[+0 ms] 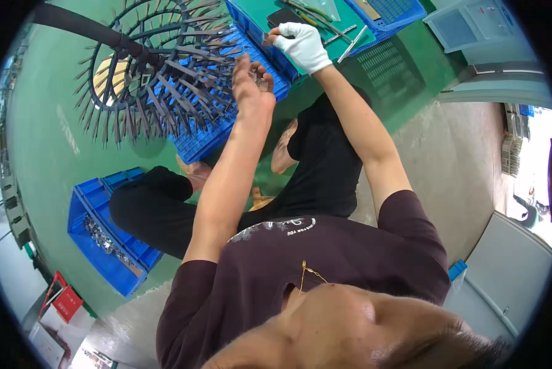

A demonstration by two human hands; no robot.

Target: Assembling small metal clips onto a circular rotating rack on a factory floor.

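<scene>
My left hand (250,86) is bare and raised beside the dark prongs of a round rack (165,74). Its fingers curl around small shiny metal pieces (262,83), partly hidden in the palm; their exact kind is unclear. The thumb side is close to the prong tips, and whether it touches them I cannot tell. My right hand (304,48) wears a white glove with bare fingertips. Between thumb and fingers it pinches a small metal piece (266,38), a short way right of the rack. Many grey prongs stick out all round the rack's looped frame.
A thick dark bar (82,27) carries the rack from the upper left. Beneath the rack is a blue crate (196,136). Pliers (313,11) and metal rods (352,43) lie on a green surface beyond my right hand. Another blue crate (125,280) at left holds several shiny metal parts.
</scene>
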